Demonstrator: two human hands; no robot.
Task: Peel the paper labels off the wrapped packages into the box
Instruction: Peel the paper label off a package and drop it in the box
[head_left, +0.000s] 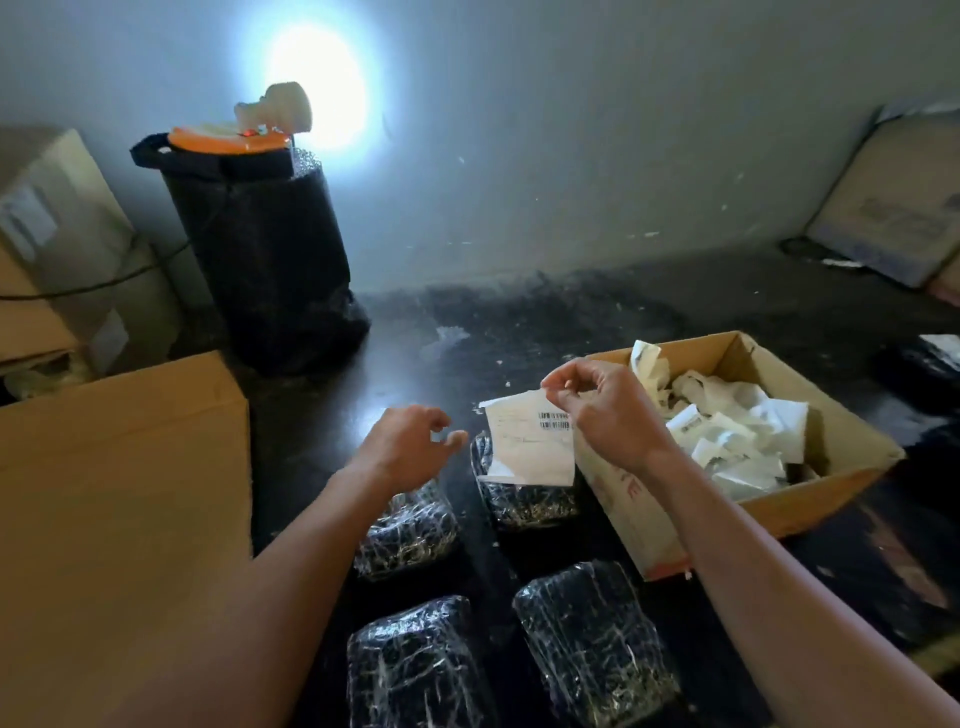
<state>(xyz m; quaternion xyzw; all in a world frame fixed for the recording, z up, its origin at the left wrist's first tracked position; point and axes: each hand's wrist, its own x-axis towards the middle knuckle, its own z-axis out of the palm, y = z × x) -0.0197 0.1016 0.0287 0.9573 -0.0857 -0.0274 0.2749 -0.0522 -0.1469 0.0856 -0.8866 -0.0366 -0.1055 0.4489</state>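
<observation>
If the sticky back of the label (524, 441) catches my skin or folds onto itself, it may cling when I let go and drop outside the box (831, 486), or land back on the package (530, 506) beneath it. My right hand (602, 415) pinches the label's top edge between thumb and fingers (563, 402). The sheet hangs below them, its lower edge over that package, and I cannot tell if it is fully free. The box sits just right of these fingers. My left hand (410, 447) hovers loosely curled, holding nothing.
</observation>
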